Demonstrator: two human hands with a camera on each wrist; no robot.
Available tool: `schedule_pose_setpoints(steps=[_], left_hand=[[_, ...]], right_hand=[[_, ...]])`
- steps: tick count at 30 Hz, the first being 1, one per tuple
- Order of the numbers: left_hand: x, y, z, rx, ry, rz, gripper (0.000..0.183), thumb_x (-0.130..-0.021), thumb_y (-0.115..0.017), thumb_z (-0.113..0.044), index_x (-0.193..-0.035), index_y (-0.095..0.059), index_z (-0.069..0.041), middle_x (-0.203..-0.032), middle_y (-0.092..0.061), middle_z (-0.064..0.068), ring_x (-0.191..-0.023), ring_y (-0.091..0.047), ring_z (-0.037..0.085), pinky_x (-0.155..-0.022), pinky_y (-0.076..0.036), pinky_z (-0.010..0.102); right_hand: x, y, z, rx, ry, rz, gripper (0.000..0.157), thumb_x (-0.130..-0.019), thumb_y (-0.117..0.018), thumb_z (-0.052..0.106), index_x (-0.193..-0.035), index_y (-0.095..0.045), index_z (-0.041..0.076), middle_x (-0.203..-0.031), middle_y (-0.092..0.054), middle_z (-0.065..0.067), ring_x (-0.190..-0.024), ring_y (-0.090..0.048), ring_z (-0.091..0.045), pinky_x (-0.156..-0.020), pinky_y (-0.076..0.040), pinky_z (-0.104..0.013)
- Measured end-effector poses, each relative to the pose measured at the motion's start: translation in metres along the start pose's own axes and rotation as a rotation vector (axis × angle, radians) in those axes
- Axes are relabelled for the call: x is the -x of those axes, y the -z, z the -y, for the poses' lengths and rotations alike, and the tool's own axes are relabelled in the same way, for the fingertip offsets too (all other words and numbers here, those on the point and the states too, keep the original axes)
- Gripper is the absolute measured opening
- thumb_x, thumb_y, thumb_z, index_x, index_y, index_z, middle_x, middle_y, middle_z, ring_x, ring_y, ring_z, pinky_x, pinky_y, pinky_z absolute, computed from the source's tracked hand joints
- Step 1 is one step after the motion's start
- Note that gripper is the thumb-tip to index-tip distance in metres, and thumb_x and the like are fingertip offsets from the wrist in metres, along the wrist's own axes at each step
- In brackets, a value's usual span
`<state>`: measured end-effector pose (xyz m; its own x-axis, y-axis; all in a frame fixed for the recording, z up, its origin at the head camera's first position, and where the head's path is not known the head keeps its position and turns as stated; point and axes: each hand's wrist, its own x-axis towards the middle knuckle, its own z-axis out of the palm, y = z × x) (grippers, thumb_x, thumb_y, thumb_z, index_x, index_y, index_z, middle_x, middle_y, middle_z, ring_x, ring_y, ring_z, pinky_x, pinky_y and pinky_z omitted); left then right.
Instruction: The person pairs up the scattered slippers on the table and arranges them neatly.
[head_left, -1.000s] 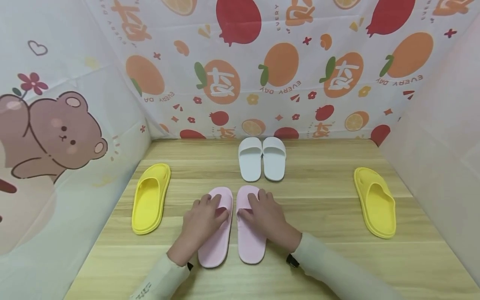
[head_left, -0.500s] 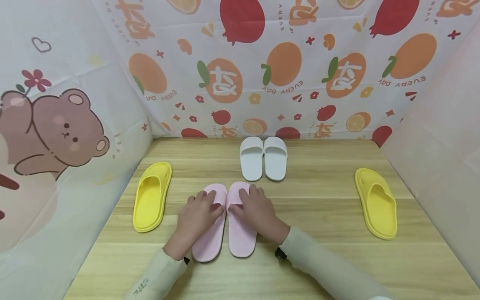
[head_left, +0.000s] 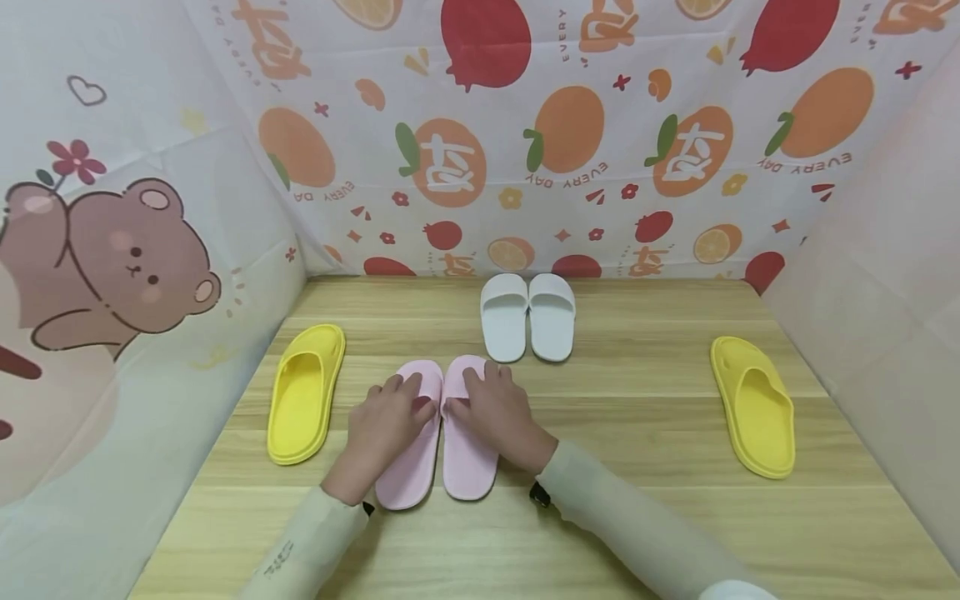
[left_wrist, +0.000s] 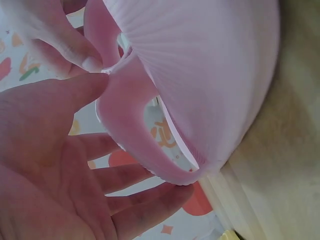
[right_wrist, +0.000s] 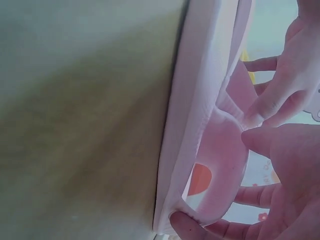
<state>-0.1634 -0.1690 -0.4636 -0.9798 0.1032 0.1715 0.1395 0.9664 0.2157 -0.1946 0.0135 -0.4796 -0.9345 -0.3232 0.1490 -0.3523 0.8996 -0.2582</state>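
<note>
Two pink slippers lie side by side on the wooden tabletop, their toe ends almost together. My left hand point(head_left: 384, 427) holds the left pink slipper point(head_left: 403, 481) by its strap, thumb on the inner side and fingers over the outer side. Across the strap of the right pink slipper point(head_left: 470, 468), my right hand point(head_left: 501, 414) has the same hold. The left wrist view shows the ribbed insole point(left_wrist: 210, 70) and the strap point(left_wrist: 130, 115) between thumb and fingers. In the right wrist view, fingertips reach both ends of the strap point(right_wrist: 227, 160).
A pair of white slippers point(head_left: 504, 327) stands at the back, near the fruit-print cloth point(head_left: 566, 129). One yellow slipper point(head_left: 300, 402) lies left of the pink pair, another yellow slipper point(head_left: 756, 412) far right. Cloth walls enclose the wooden tabletop point(head_left: 637, 417) at the sides and back.
Both hands have slid the pink slippers left and slightly away from me. The gap between the two slippers has narrowed. The white and yellow slippers have stayed in place.
</note>
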Motion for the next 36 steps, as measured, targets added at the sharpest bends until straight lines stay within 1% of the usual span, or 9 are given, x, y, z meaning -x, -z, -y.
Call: schedule_pose_setpoints(steps=[3, 6, 11, 13, 16, 22, 28, 33, 36], left_hand=[[-0.004, 0.000, 0.004, -0.008, -0.001, 0.007, 0.042, -0.095, -0.063, -0.043, -0.123, -0.061, -0.013, -0.105, -0.062, 0.015, -0.084, -0.060, 0.041, -0.058, -0.050, 0.056], [-0.008, 0.002, 0.007, -0.020, -0.003, 0.013, 0.044, -0.095, -0.062, -0.044, -0.126, -0.061, -0.013, -0.108, -0.064, 0.016, -0.085, -0.061, 0.042, -0.059, -0.050, 0.058], [-0.016, 0.003, 0.013, -0.029, 0.008, 0.039, 0.047, -0.096, -0.061, -0.046, -0.129, -0.060, -0.013, -0.114, -0.065, 0.016, -0.089, -0.061, 0.044, -0.061, -0.050, 0.058], [-0.019, 0.004, 0.014, -0.028, 0.014, 0.052, 0.046, -0.097, -0.060, -0.047, -0.128, -0.060, -0.014, -0.113, -0.065, 0.015, -0.089, -0.061, 0.044, -0.062, -0.050, 0.058], [-0.024, 0.004, 0.016, -0.016, 0.016, 0.061, 0.046, -0.097, -0.060, -0.046, -0.129, -0.059, -0.013, -0.112, -0.065, 0.017, -0.089, -0.060, 0.044, -0.063, -0.050, 0.059], [-0.034, 0.001, 0.018, -0.001, 0.024, 0.071, 0.048, -0.097, -0.060, -0.044, -0.131, -0.059, -0.011, -0.116, -0.065, 0.020, -0.090, -0.060, 0.046, -0.066, -0.050, 0.062], [-0.044, 0.001, 0.020, 0.009, 0.031, 0.072, 0.047, -0.097, -0.059, -0.043, -0.130, -0.059, -0.010, -0.115, -0.065, 0.020, -0.091, -0.060, 0.046, -0.068, -0.050, 0.063], [-0.052, -0.001, 0.024, 0.006, 0.056, 0.086, 0.048, -0.098, -0.056, -0.044, -0.132, -0.057, -0.010, -0.116, -0.064, 0.020, -0.096, -0.060, 0.048, -0.072, -0.049, 0.066], [-0.057, -0.003, 0.026, 0.006, 0.066, 0.095, 0.049, -0.099, -0.055, -0.044, -0.135, -0.056, -0.011, -0.122, -0.063, 0.021, -0.101, -0.060, 0.050, -0.074, -0.049, 0.067]], right_hand=[[-0.006, 0.000, 0.003, -0.007, -0.006, -0.004, 0.047, -0.094, -0.057, 0.058, -0.112, -0.062, 0.015, -0.110, -0.055, -0.013, -0.100, -0.054, -0.030, -0.065, -0.050, -0.040], [-0.012, -0.003, 0.005, -0.010, -0.014, -0.011, 0.046, -0.094, -0.058, 0.058, -0.110, -0.063, 0.015, -0.113, -0.055, -0.014, -0.099, -0.054, -0.030, -0.064, -0.051, -0.041], [-0.021, -0.009, 0.010, 0.007, -0.026, -0.022, 0.043, -0.092, -0.059, 0.055, -0.107, -0.063, 0.015, -0.109, -0.055, -0.013, -0.093, -0.052, -0.028, -0.057, -0.048, -0.038], [-0.025, -0.010, 0.011, 0.017, -0.027, -0.028, 0.042, -0.092, -0.058, 0.054, -0.107, -0.063, 0.015, -0.108, -0.055, -0.012, -0.092, -0.052, -0.027, -0.057, -0.048, -0.038], [-0.030, -0.010, 0.012, 0.027, -0.034, -0.032, 0.043, -0.092, -0.058, 0.054, -0.109, -0.063, 0.015, -0.109, -0.055, -0.012, -0.094, -0.052, -0.028, -0.060, -0.050, -0.038], [-0.039, -0.011, 0.011, 0.026, -0.057, -0.009, 0.046, -0.093, -0.057, 0.056, -0.114, -0.063, 0.015, -0.115, -0.056, -0.014, -0.099, -0.054, -0.028, -0.064, -0.052, -0.040], [-0.050, -0.011, 0.012, 0.039, -0.066, -0.006, 0.046, -0.094, -0.056, 0.055, -0.116, -0.063, 0.016, -0.114, -0.057, -0.013, -0.101, -0.055, -0.029, -0.068, -0.052, -0.041], [-0.057, -0.010, 0.015, 0.039, -0.069, 0.013, 0.047, -0.095, -0.054, 0.056, -0.118, -0.063, 0.016, -0.115, -0.057, -0.012, -0.099, -0.054, -0.027, -0.069, -0.052, -0.040], [-0.062, -0.009, 0.015, 0.026, -0.078, 0.015, 0.046, -0.095, -0.055, 0.055, -0.118, -0.063, 0.016, -0.115, -0.057, -0.012, -0.099, -0.054, -0.027, -0.069, -0.051, -0.041]])
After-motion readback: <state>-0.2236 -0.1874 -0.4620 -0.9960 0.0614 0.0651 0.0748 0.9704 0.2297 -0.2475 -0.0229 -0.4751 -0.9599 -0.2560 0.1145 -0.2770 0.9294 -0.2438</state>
